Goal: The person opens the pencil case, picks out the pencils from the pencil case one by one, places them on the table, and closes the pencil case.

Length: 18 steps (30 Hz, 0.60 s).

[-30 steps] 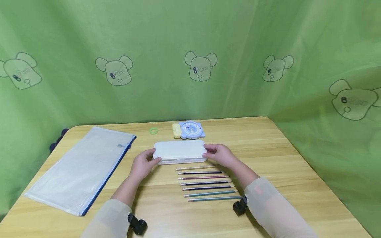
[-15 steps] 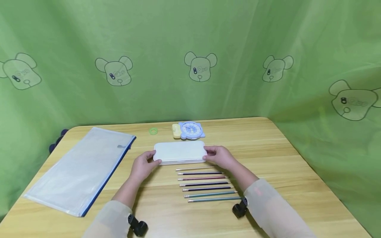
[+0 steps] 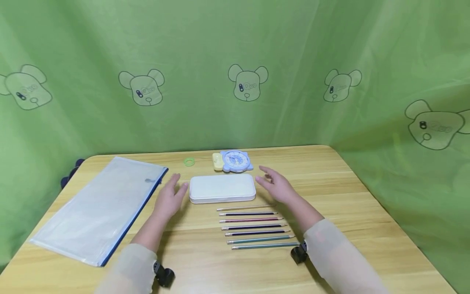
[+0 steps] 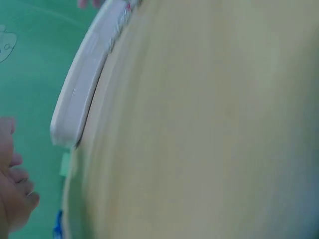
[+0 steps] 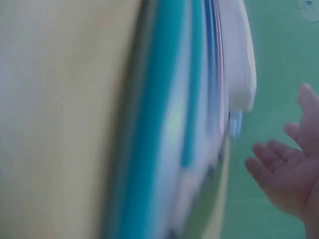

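Note:
A white pencil case (image 3: pixel 222 188) lies shut on the table, its lid flat. My left hand (image 3: pixel 170 199) is just off its left end, fingers loosely extended and holding nothing. Off the right end is my right hand (image 3: pixel 278 186), also apart from the case, with its fingers spread. In the left wrist view the case's side (image 4: pixel 82 84) shows beyond my left hand (image 4: pixel 15 184). Several pencils (image 3: pixel 253 226) lie in a row in front of the case. The right wrist view has a teal pencil (image 5: pixel 149 119) up close and my right hand (image 5: pixel 289 164) at the right.
A clear zip pouch (image 3: pixel 103 208) with a blue edge lies at the left. Behind the case are a blue clock-shaped item (image 3: pixel 236 161), a small yellow block (image 3: pixel 218 161) and a green ring (image 3: pixel 189 161). A green curtain (image 3: pixel 198 118) hangs behind the table (image 3: pixel 352 212).
The case's lid has gone from slightly raised to down flat. Both hands have let go of the case, the left moving left and the right moving up and right.

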Each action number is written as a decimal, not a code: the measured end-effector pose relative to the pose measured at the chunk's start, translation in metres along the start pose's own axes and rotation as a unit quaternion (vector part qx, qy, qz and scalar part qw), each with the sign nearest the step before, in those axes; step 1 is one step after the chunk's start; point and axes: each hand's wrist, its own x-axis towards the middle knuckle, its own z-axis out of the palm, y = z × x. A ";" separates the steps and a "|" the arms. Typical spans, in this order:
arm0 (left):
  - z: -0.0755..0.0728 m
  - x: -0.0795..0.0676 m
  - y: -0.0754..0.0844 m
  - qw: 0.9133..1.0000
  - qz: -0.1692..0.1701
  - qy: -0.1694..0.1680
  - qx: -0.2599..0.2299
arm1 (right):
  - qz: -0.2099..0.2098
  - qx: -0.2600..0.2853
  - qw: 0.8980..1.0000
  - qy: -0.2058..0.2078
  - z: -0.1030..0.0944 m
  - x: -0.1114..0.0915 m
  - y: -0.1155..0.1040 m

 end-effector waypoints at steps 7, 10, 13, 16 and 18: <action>-0.025 0.010 -0.001 0.962 0.083 -0.005 0.258 | -0.010 -0.236 0.971 0.024 -0.014 0.011 0.007; -0.030 0.012 -0.006 0.947 0.084 -0.028 0.309 | -0.001 -0.286 0.958 0.020 -0.014 0.013 0.008; -0.032 0.014 -0.011 0.942 0.080 -0.040 0.322 | 0.001 -0.301 0.953 0.015 -0.014 0.013 0.009; -0.032 0.016 -0.014 0.942 0.081 -0.039 0.322 | 0.002 -0.308 0.951 0.012 -0.015 0.012 0.009; -0.032 0.016 -0.015 0.943 0.082 -0.036 0.321 | 0.003 -0.312 0.950 0.011 -0.016 0.012 0.008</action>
